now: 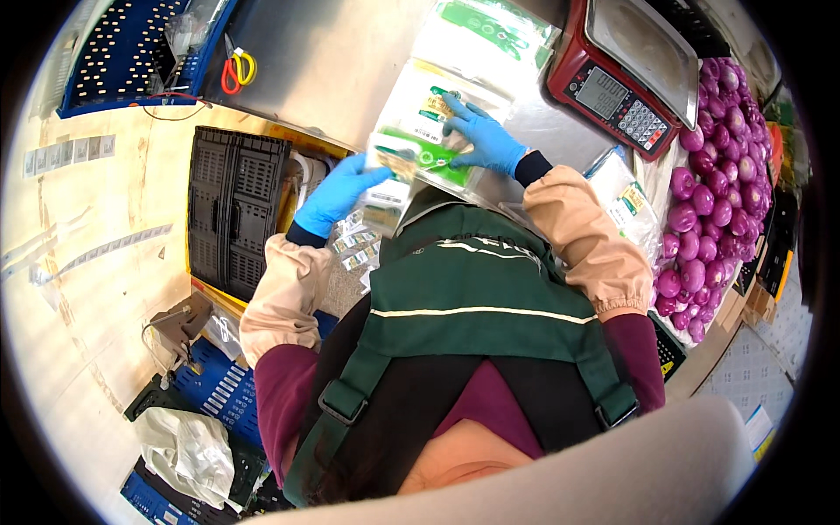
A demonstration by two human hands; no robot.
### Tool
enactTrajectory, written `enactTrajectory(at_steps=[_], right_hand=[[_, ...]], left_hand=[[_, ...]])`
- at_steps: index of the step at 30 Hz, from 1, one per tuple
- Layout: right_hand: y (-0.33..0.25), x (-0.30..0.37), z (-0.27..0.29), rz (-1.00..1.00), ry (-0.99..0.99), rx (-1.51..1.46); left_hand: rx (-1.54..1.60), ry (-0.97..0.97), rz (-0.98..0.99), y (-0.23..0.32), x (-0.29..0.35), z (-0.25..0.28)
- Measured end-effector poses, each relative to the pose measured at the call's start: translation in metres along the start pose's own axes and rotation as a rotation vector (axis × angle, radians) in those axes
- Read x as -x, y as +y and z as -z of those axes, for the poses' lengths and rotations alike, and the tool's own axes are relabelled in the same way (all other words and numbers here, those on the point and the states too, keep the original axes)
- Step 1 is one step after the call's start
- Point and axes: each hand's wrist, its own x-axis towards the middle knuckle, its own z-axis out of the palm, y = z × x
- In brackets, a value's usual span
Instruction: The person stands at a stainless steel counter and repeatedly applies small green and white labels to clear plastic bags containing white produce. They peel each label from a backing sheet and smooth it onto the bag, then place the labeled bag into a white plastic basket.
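Observation:
My left hand (331,199), in a blue glove, is closed on the edge of a printed clear plastic bag (387,210), blurred by motion, at the steel table's near edge. My right hand (492,144), gloved alike, reaches over the table with its fingers apart. It touches a green-and-white printed plastic bag (435,156) between the hands. Beyond it lies another printed bag (420,105), under my right fingertips. Farther back is a stack of green-printed plastic bags (494,31).
A red weighing scale (612,96) stands at the right, beside many purple onions (713,192). Scissors (238,70) with red and yellow handles lie at the back left, near a blue crate (131,52). Black folded crates (236,210) stand left; another bag (626,197) lies near my right forearm.

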Motion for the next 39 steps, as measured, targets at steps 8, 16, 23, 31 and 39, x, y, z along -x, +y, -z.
enactTrajectory(at_steps=[8, 16, 23, 31, 39], right_hand=[[0.017, 0.0, -0.016, -0.015, 0.142, -0.177], [0.009, -0.003, -0.006, -0.059, -0.022, -0.075], [-0.001, 0.003, -0.015, 0.005, 0.01, 0.03], [0.019, -0.015, 0.052, -0.34, 0.975, -0.089], [-0.002, -0.034, -0.01, -0.257, 0.444, 0.016]], left_hand=[[0.215, 0.214, -0.254, -0.005, -0.01, 0.012], [0.271, 0.201, -0.288, 0.002, -0.053, 0.006], [0.305, 0.131, -0.324, 0.024, -0.051, -0.005], [0.143, 0.295, -0.214, -0.004, -0.077, -0.005], [-0.183, 0.303, -0.213, -0.011, -0.151, -0.028]])
